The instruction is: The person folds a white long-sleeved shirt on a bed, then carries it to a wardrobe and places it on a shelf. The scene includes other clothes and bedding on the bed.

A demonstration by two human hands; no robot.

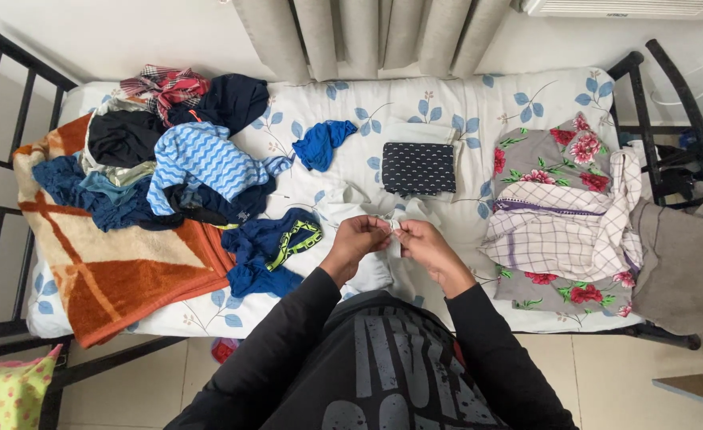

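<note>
Both pinching a small white garment [397, 225]: left hand [361, 240] and right hand [424, 241] closed on it, above the bed's floral sheet [447, 99], just below the folded dotted navy cloth [419, 168].

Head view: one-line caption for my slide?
Both hands pinch a white garment over a bed strewn with clothes.

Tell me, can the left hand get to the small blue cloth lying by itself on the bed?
Probably yes. The blue cloth lies uncovered beyond the left hand, with only bare sheet between them. But that hand is pinching a white garment, so it would likely let go first.
</note>
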